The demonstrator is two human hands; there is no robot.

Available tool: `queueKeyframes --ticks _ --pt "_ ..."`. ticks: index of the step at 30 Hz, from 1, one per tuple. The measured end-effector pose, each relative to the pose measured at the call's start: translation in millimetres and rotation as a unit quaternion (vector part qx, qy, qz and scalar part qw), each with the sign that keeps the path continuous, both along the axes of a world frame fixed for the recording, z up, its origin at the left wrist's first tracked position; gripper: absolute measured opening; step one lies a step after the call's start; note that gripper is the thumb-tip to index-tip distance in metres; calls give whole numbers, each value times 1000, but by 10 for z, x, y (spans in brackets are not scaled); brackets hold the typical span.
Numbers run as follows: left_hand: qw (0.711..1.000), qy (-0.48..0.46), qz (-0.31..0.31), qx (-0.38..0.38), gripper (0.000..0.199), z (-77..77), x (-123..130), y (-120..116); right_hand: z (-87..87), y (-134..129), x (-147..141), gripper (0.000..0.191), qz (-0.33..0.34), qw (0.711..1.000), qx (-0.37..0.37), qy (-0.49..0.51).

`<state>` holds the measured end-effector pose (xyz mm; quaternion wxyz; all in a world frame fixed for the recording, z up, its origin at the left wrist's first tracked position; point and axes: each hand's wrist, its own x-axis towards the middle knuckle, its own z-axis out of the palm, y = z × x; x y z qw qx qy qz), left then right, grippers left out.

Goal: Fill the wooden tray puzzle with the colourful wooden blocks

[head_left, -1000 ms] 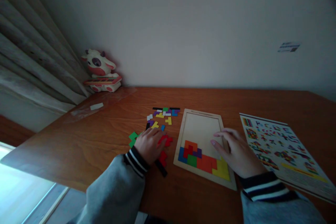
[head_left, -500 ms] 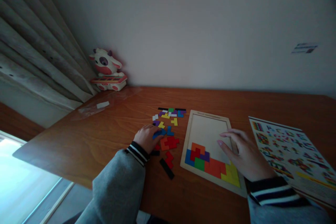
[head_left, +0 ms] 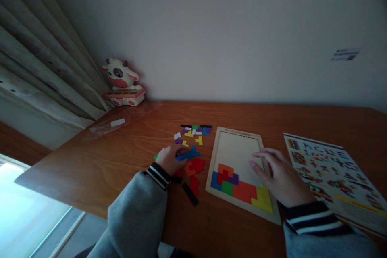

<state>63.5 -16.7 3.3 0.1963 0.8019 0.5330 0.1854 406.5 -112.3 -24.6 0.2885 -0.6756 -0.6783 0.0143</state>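
My left hand (head_left: pixel 171 159) is closed on a blue puzzle piece (head_left: pixel 184 155), pinched between thumb and fingers among the loose pieces. Another blue piece shows just beyond it. Red pieces (head_left: pixel 198 165) and a black bar (head_left: pixel 190 194) lie close to that hand. To the right is a wooden puzzle tray (head_left: pixel 212 157), with blue, orange, red, purple, green and yellow pieces fitted together across its near end. The tray's far part shows its pale bottom. Over the tray's right edge my right hand (head_left: pixel 279 173) hovers with thumb and fingers apart, holding nothing.
Farther back on the wooden table (head_left: pixel 145 129) lie several small pieces, among them a yellow one (head_left: pixel 199 140). A printed pattern sheet (head_left: pixel 332 177) rests at the right. A cow toy with a keyboard (head_left: pixel 123 84) stands at the back left, near clear plastic film (head_left: pixel 99 128).
My left hand has shifted slightly, and the blue piece in it now shows more, nearer the other blue piece. A green bit appears left of the hand. My right hand keeps its pose.
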Motion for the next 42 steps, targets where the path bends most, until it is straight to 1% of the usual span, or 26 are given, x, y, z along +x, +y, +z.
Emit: queueKeyframes --ticks 4,8,11,17,22,28,37,42 --pt "1000 4 -10 25 34 19 49 -22 -22 5 27 32 6 1000 12 -2" --pt "999 23 -17 20 22 21 59 -12 -13 -7 20 31 6 1000 16 -7" --pt "999 32 -17 17 19 29 59 -10 -22 -7 31 31 10 1000 11 -11" --pt "999 13 -14 32 25 32 71 -10 -38 -2 45 32 12 1000 14 -16" --pt "1000 -16 -19 -3 25 30 79 -5 -15 -9 30 32 9 1000 0 -9" --pt "998 -41 -2 -39 26 54 113 -2 6 -8 -6 32 9 1000 -5 0" --pt "996 -76 -3 -47 27 -59 115 64 -3 -15 1 32 16 1000 -4 4" --pt "996 -77 -3 -53 28 -40 119 53 -1 -20 13 32 22 1000 -6 0"
